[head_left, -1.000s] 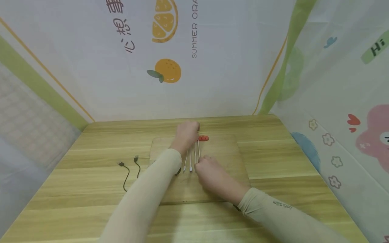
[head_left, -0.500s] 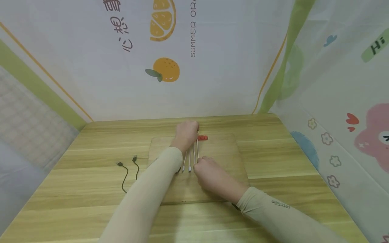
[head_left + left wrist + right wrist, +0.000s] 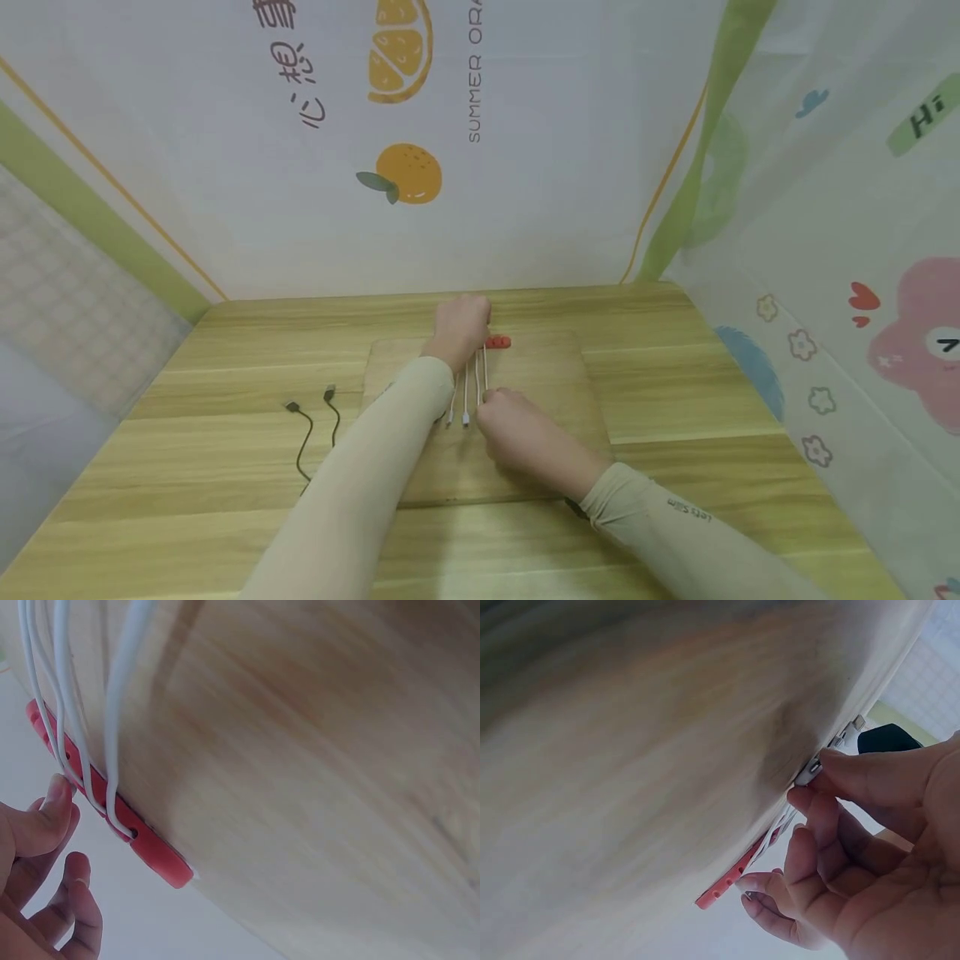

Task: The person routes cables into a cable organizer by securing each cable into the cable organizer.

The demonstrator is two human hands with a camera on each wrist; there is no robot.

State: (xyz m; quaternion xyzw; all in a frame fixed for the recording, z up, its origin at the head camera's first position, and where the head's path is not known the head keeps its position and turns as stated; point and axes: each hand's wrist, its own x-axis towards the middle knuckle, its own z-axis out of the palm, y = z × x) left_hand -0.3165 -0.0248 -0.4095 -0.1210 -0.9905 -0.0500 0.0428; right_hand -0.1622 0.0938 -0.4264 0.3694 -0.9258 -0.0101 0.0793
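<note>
A red cable holder [image 3: 501, 342] lies at the far side of a wooden board [image 3: 555, 392]. Several white cables [image 3: 467, 392] run from it toward me. My left hand [image 3: 468, 321] rests over the holder's left part. In the left wrist view a curled fingertip [image 3: 56, 796] touches the red cable holder [image 3: 150, 847] beside the white cables [image 3: 67, 712]. My right hand [image 3: 487, 404] pinches the near end of the rightmost white cable. The right wrist view shows thumb and forefinger closed on its plug [image 3: 810, 774].
The board sits on a wooden table [image 3: 675, 400] enclosed by printed fabric walls at the back and on both sides. A black cable [image 3: 303, 433] with two plugs lies on the table left of the board.
The right hand has crept slightly toward the holder with the cable end still pinched. The left hand stays on the red holder.
</note>
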